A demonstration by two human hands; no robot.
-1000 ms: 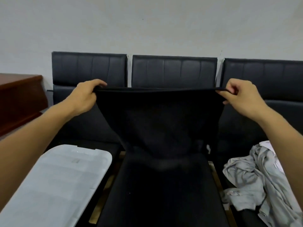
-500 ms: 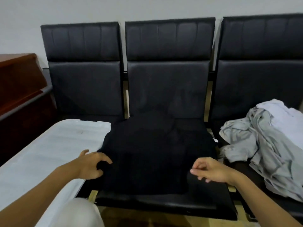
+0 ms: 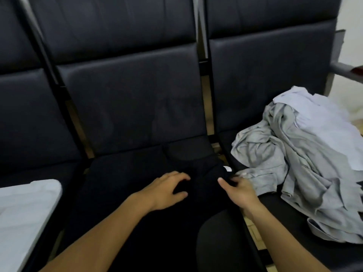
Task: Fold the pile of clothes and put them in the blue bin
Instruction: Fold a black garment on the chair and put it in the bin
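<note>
The black garment (image 3: 141, 185) is lying spread on the middle seat (image 3: 231, 228), dark on dark, so its outline is hard to trace; it seems to be running from the seat's back edge toward the front edge, its long axis pointing toward the person. Both hands are resting on its right half. The left hand (image 3: 167, 191) is lying palm down on the cloth near the seat's middle, fingers curled and slack, gripping nothing that can be made out. The right hand (image 3: 238, 190) is sitting at the seat's right edge with thumb and fingers pinching a raised fold of the black cloth, just beside the grey pile's (image 3: 294, 163) nearest corner.

The right hand is the nearer one to the edge that matters, so the coming fold is likely turning on that hand carrying the right side leftward across the long axis while the left hand is pinning the middle. The grey pile is heaped on the right seat (image 3: 279, 209), touching or nearly touching the pinched fold. A white panel (image 3: 25, 211) is covering the left seat. No blue bin is showing.
</note>
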